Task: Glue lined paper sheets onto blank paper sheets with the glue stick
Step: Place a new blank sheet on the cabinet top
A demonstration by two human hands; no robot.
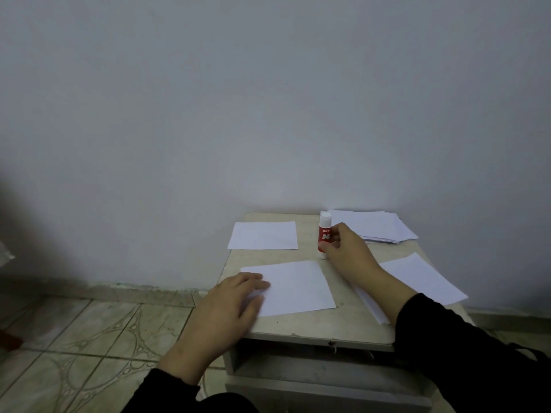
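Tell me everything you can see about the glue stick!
The glue stick is a small tube with a red label, white lettering, a white cap on top and a white base. It looks like plastic. It stands upright, capped, on the table beside a stack of paper. The right hand grips its lower half.

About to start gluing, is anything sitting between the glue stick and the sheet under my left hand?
Nothing visible. The glue stick, gripped by the right hand, stands just beyond the sheet; only bare table lies between. The left hand presses its left edge.
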